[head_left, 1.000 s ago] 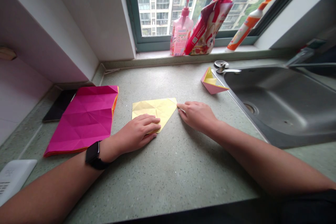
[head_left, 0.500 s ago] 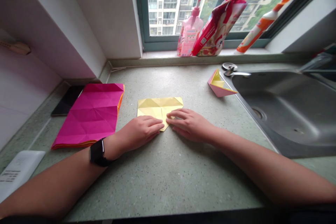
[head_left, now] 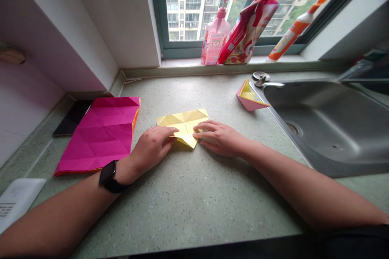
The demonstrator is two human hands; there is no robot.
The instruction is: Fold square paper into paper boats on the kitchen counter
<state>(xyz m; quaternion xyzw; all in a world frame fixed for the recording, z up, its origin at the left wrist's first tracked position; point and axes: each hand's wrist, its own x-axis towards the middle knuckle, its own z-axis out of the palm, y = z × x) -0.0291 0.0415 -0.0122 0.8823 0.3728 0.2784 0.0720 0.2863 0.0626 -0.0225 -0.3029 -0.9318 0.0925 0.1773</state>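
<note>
Yellow paper [head_left: 184, 123] lies on the speckled counter [head_left: 200, 210], between the two hands, creased across its face and pointed at its near edge. The left hand [head_left: 154, 144] has its near-left edge nipped between thumb and fingers — the flap there stands a little off the counter. The right hand [head_left: 218, 137] is open and loosely bent, its fingertips resting on the paper's right side and gripping nothing. A black watch [head_left: 108, 175] circles the left wrist.

Left of the paper, and well apart from it, lies a creased magenta stack [head_left: 100, 133] with orange showing at its edge, covering part of a dark slab [head_left: 70, 120]. Nearer, at the left border, is a white box [head_left: 21, 200], partly cut off.

Beyond the right hand, a pink-and-yellow boat [head_left: 251, 98] sits just beside the rim of the steel sink [head_left: 322, 117]. On the sill stand a pink pump bottle [head_left: 215, 38], a red bag [head_left: 246, 32] and an orange-and-white bottle [head_left: 290, 34].
</note>
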